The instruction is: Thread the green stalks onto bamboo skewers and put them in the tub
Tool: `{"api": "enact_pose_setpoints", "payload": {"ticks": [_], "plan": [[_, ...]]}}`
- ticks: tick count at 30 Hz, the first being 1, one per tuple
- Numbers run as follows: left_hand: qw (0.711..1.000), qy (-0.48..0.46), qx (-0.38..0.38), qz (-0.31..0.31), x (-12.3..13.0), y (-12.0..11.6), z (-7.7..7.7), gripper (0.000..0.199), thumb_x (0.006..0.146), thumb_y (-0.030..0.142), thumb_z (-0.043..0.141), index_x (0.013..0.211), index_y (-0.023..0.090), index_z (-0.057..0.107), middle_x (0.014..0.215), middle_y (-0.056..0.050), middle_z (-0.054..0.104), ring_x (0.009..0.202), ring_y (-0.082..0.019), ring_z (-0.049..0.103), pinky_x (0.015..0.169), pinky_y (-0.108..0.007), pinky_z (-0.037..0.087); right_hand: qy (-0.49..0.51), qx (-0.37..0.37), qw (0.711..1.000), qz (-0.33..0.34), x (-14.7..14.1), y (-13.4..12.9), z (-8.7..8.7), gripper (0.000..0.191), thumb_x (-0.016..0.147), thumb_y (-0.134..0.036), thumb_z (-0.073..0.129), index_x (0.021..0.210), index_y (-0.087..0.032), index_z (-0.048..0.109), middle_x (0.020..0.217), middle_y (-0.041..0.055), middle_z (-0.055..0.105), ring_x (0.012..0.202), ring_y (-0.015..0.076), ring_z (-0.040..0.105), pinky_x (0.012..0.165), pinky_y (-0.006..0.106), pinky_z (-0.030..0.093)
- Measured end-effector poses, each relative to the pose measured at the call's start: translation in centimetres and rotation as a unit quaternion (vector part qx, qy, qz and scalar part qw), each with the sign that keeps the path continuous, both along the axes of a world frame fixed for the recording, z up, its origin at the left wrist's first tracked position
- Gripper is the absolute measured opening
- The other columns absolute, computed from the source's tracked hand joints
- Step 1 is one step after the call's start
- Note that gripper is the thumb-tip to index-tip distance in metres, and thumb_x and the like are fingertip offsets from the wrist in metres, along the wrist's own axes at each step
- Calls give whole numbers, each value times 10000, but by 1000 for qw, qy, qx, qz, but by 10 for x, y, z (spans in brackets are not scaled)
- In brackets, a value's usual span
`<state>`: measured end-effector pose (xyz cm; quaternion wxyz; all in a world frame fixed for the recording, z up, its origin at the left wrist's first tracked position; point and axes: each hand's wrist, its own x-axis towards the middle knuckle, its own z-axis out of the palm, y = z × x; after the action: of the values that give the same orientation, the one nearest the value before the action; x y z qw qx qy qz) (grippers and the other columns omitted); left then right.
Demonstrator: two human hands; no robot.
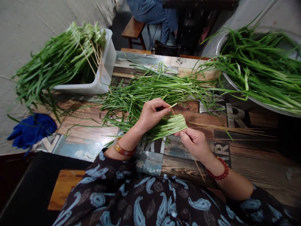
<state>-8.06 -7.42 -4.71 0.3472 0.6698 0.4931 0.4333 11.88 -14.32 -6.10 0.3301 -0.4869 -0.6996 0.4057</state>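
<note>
A row of garlic chives (174,123), white ends lined up side by side, lies across a thin bamboo skewer (199,169). The skewer's tip shows past the far side of the row and its other end sticks out below my right hand. My left hand (154,113) is closed, thumb and finger pinching a single chive stalk (173,105) at the skewer's tip. At the near corner of the row, my right hand (196,143) is closed with its fingertips on the skewer and the chive ends. Just beyond both hands spreads a loose pile of chives (150,91).
A white plastic bin (103,80) at left holds bundled chives with skewers poking out. A metal basin (227,78) of loose chives stands at right. More skewers (225,127) lie right of my hands. A blue glove (35,128) lies far left. A person's legs (157,18) are beyond the table.
</note>
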Motion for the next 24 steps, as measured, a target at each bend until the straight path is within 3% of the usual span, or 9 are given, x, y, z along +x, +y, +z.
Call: {"api": "enact_pose_setpoints", "payload": {"ticks": [13, 19, 24], "plan": [[992, 56, 106, -35, -3, 4, -4, 96, 822, 119, 644, 797, 142, 734, 754, -31, 666, 717, -121, 609, 673, -236, 453, 9, -29, 1000, 5, 0, 0, -1, 294, 883, -239, 478, 797, -123, 735, 477, -46, 461, 415, 79, 392, 439, 207, 312], [982, 110, 147, -49, -4, 4, -6, 141, 878, 154, 597, 839, 154, 732, 790, -51, 683, 756, -138, 613, 723, -263, 470, 14, -30, 999, 3, -1, 0, -3, 287, 888, -236, 479, 798, -125, 728, 478, -50, 449, 417, 77, 381, 438, 207, 300], [988, 100, 112, -41, -3, 3, -5, 120, 860, 165, 615, 845, 158, 734, 819, -52, 687, 767, -136, 619, 729, -256, 475, 21, -29, 999, 2, -1, 1, -3, 296, 891, -250, 471, 804, -117, 722, 489, -46, 460, 425, 77, 381, 439, 204, 306]]}}
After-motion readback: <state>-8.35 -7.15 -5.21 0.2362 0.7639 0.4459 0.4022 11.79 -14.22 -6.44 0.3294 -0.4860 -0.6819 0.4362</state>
